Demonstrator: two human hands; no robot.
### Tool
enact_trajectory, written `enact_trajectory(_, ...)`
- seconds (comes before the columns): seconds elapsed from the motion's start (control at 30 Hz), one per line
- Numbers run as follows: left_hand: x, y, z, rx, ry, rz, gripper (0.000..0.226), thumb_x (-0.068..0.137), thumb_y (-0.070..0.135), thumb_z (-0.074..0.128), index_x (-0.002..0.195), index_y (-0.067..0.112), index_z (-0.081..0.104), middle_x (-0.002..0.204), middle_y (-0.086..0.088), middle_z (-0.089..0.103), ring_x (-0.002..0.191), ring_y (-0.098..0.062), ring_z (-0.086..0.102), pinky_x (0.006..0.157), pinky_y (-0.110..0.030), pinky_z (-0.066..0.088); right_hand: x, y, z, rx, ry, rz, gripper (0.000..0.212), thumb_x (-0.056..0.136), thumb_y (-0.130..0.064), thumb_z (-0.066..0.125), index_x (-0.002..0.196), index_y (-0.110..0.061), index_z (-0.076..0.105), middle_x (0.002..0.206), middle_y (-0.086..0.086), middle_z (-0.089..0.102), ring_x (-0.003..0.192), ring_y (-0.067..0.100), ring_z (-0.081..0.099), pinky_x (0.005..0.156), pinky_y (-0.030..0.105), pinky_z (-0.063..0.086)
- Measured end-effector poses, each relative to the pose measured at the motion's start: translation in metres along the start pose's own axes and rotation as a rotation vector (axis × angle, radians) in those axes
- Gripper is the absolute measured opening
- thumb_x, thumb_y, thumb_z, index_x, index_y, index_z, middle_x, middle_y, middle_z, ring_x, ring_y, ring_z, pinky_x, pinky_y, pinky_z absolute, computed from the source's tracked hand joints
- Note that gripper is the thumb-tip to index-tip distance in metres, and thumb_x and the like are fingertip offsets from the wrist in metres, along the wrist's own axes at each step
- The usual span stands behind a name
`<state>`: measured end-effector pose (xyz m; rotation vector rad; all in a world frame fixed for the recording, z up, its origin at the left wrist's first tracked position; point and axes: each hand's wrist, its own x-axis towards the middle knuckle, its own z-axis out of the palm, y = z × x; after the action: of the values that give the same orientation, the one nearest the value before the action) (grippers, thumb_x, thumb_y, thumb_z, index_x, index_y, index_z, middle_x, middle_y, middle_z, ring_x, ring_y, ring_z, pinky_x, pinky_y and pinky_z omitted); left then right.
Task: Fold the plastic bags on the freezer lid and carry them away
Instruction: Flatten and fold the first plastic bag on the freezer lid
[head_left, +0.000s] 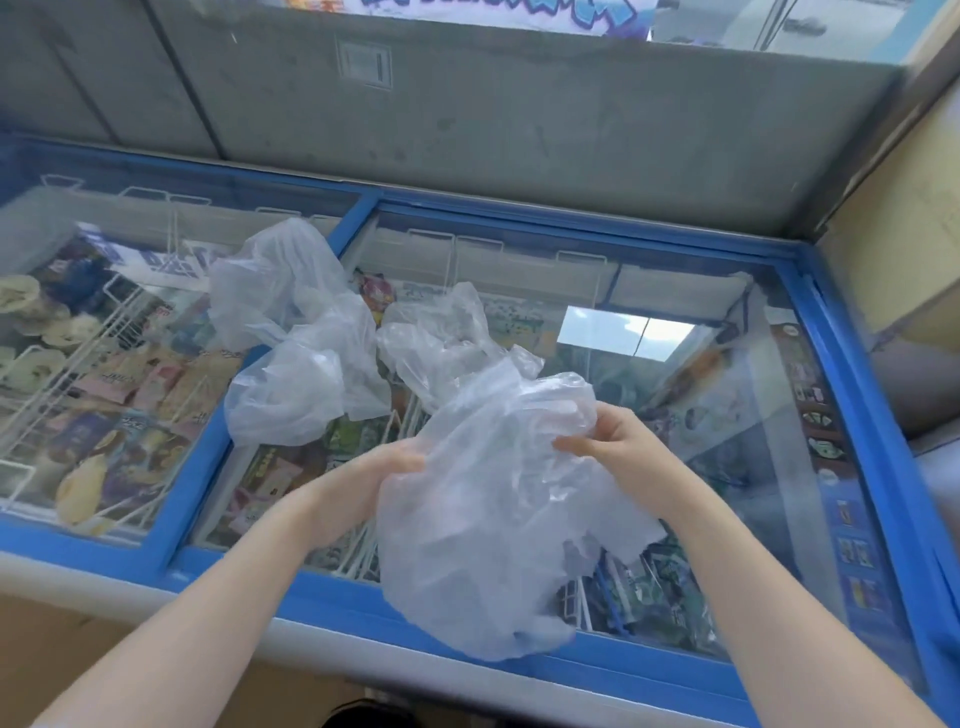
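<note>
Gripping one crumpled bag (483, 499) at centre frame, the left hand (387, 467) and right hand (605, 441) pinch its upper edges. It hangs downward between them; two more bags (291, 332) lie upper left, nearer the left hand.

A: How many plastic bags?
B: Three: one held (483, 519), two loose (280, 280) (306, 384) on the lid.
A: Hands?
B: Two, left (384, 467) and right (608, 436). Two glass lid panels (156, 218) (675, 291), too.

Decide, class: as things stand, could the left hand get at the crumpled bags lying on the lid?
Probably not yet: the left hand grips the held bag. Nothing blocks the way to the crumpled bags on the lid.
</note>
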<state>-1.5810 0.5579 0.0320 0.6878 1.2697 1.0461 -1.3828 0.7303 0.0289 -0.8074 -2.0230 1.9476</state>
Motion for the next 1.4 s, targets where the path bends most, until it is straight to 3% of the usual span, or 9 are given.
enact_trajectory(0.23, 0.026, 0.006, -0.008, 0.396, 0.316, 0.086, 0.029, 0.088, 0.040, 0.059, 0.096, 0.012, 0.060, 0.086, -0.002, 0.064, 0.076, -0.021, 0.057, 0.075, -0.035, 0.044, 0.019, -0.010, 0.042, -0.286, -0.099, -0.131, 0.025, 0.082, -0.014, 0.071, 0.096, -0.035, 0.067, 0.091, -0.022, 0.070, 0.089, -0.002, 0.065, 0.081, 0.020, 0.052)
enact_trajectory(0.47, 0.000, -0.002, -0.044, -0.152, 0.644, 0.349, 0.013, 0.086, 0.030, 0.056, 0.081, 0.019, 0.056, 0.081, -0.010, 0.054, 0.077, -0.025, 0.050, 0.076, -0.041, 0.045, 0.019, 0.024, -0.001, -0.721, -0.040, 0.258, 0.033, 0.085, -0.028, 0.065, 0.076, 0.002, 0.055, 0.064, 0.007, 0.052, 0.055, 0.015, 0.042, 0.055, 0.027, 0.033)
enact_trajectory(0.7, -0.001, -0.017, -0.075, -0.148, 0.763, 0.139, 0.017, 0.087, 0.025, 0.063, 0.090, 0.010, 0.058, 0.089, -0.008, 0.063, 0.085, -0.027, 0.060, 0.080, -0.043, 0.050, 0.019, 0.032, 0.001, 0.288, 0.233, 0.379, 0.016, 0.094, 0.000, 0.047, 0.096, -0.005, 0.062, 0.072, 0.005, 0.060, 0.049, 0.010, 0.046, 0.044, 0.018, 0.039)
enact_trajectory(0.8, -0.002, -0.007, -0.078, -0.285, 0.559, 0.022, 0.075, 0.066, 0.038, 0.081, 0.125, 0.005, 0.048, 0.120, -0.013, 0.060, 0.106, -0.033, 0.061, 0.092, -0.050, 0.048, 0.029, 0.019, 0.008, 0.066, 0.052, 0.473, 0.021, 0.094, -0.010, 0.049, 0.074, -0.010, 0.056, 0.064, 0.003, 0.049, 0.052, 0.011, 0.039, 0.050, 0.021, 0.028)
enact_trajectory(0.9, 0.007, -0.005, -0.080, -0.265, 0.629, 0.027, 0.045, 0.080, 0.026, 0.069, 0.114, -0.002, 0.056, 0.111, -0.018, 0.062, 0.095, -0.030, 0.062, 0.092, -0.047, 0.047, 0.036, 0.013, 0.011, 0.242, -0.004, 0.503, 0.010, 0.080, -0.012, 0.067, 0.087, -0.008, 0.063, 0.079, 0.004, 0.060, 0.072, 0.015, 0.055, 0.063, 0.022, 0.044)
enact_trajectory(1.0, 0.010, -0.007, -0.087, -0.301, 0.737, 0.065, 0.009, 0.087, 0.015, 0.061, 0.091, 0.007, 0.061, 0.091, -0.012, 0.066, 0.083, -0.027, 0.062, 0.085, -0.043, 0.048, 0.041, 0.017, 0.004, 0.932, 0.224, 0.336, 0.030, 0.058, -0.006, 0.080, 0.085, -0.008, 0.066, 0.067, 0.001, 0.061, 0.051, 0.009, 0.056, 0.049, 0.019, 0.050)
enact_trajectory(1.17, 0.012, -0.015, -0.091, -0.353, 0.771, 0.078, 0.009, 0.090, 0.015, 0.057, 0.089, 0.011, 0.065, 0.086, -0.008, 0.070, 0.083, -0.026, 0.065, 0.077, -0.038, 0.053, 0.044, 0.030, -0.004, 1.404, 0.820, 0.407, 0.007, 0.096, -0.013, 0.048, 0.090, -0.009, 0.051, 0.046, 0.000, 0.052, 0.034, 0.002, 0.048, 0.033, 0.011, 0.036)
enact_trajectory(1.27, 0.014, -0.017, -0.083, -0.341, 0.734, 0.087, 0.015, 0.091, 0.019, 0.056, 0.101, 0.010, 0.063, 0.096, -0.009, 0.069, 0.088, -0.025, 0.065, 0.082, -0.040, 0.052, 0.041, 0.035, 0.004, 0.814, 0.899, 0.512, 0.035, 0.096, -0.015, 0.050, 0.126, 0.002, 0.047, 0.098, 0.015, 0.061, 0.090, 0.018, 0.063, 0.069, 0.023, 0.056)
enact_trajectory(1.4, 0.017, -0.012, -0.075, -0.260, 0.644, 0.086, 0.043, 0.090, 0.024, 0.058, 0.130, 0.011, 0.047, 0.120, -0.008, 0.062, 0.106, -0.022, 0.061, 0.095, -0.042, 0.048, 0.035, 0.030, 0.032, -0.497, 0.718, 0.221, 0.047, 0.092, -0.032, 0.054, 0.134, -0.013, 0.046, 0.145, 0.007, 0.036, 0.136, 0.026, 0.029, 0.111, 0.042, 0.024)
